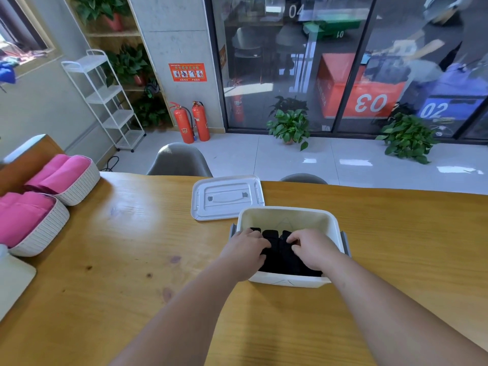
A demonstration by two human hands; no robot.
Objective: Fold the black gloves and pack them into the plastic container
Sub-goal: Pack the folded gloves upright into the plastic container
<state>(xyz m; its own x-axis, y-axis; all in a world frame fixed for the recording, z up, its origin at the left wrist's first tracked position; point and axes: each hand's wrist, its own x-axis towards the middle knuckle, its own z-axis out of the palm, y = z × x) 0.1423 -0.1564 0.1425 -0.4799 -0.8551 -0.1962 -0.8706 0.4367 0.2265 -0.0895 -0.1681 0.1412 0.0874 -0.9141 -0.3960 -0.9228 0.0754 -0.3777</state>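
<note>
Hands are reaching together into the plastic container (pixel 286 217), which is sitting open on the wooden counter (pixel 126 260). The black gloves (pixel 280 258) are lying inside it, bunched along the bottom toward the near wall. The left grip (pixel 248 249) is curling its fingers over the left part of the gloves, fingertips digging into the fabric. The right grip (pixel 313 249) is pinching a fold of the same fabric just beside it, fingers bent under. Both bare forearms are stretching across the counter from its near edge. The white lid (pixel 227 198) is lying flat, handle up, just beyond the container's far left corner. At the counter's left end, a far basket (pixel 81 184) and a near basket (pixel 43 235) are standing side by side, both holding rolled pink cloths (pixel 55 173). A grey chair (pixel 179 161) is standing beyond the far edge.
</note>
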